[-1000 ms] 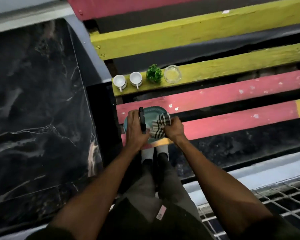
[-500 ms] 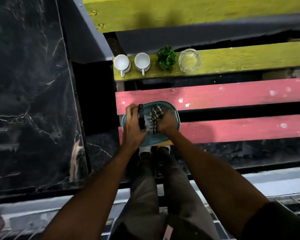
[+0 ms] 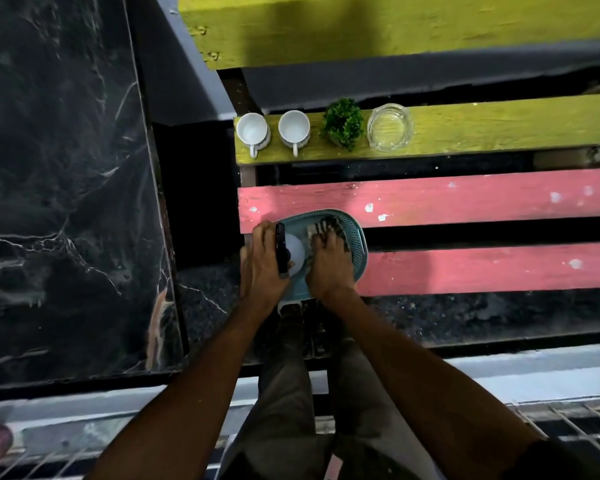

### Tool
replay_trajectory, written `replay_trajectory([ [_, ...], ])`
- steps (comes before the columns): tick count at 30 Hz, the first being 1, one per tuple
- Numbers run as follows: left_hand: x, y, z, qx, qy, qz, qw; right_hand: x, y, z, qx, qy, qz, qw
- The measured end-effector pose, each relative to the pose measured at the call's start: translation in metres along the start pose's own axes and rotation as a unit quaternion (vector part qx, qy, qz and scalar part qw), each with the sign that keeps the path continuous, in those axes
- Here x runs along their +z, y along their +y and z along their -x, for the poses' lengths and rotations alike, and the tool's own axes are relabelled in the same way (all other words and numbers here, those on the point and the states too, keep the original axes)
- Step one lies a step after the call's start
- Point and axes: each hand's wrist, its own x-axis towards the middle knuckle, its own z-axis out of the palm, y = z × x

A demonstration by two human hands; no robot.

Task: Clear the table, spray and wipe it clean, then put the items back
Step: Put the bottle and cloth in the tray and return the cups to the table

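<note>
A teal oval tray point(image 3: 359, 244) rests across two pink slats of a wooden bench. My left hand point(image 3: 262, 265) is closed around a spray bottle point(image 3: 296, 252) with a white body and a black head, held over the tray's left part. My right hand point(image 3: 329, 268) presses a checked cloth point(image 3: 326, 225) down into the tray, and its fingers cover most of the cloth. On the left lies the black marble table top point(image 3: 66, 202), bare where I can see it.
On a yellow slat point(image 3: 499, 126) behind the tray stand two white cups point(image 3: 252, 129) point(image 3: 294, 128), a small green plant point(image 3: 343, 124) and a glass ashtray point(image 3: 390, 128) in a row. Dark gaps separate the slats. My legs are below, and a metal grate point(image 3: 568, 427) lies at lower right.
My view has dropped closer to the bench. My right hand has moved left and down with the cloth, from the tray's right edge into the tray. My left hand keeps the bottle.
</note>
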Motion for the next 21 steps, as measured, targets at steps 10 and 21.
replay_trajectory([
  [10, -0.004, -0.013, -0.003, 0.011, -0.047, -0.054, 0.997, -0.026, 0.0, -0.012, -0.001, 0.011, -0.016, 1.0],
  [21, -0.042, -0.028, -0.051, -0.049, -0.01, 0.022, 0.998, -0.107, -0.043, -0.034, -0.029, 0.277, -0.264, 0.924],
])
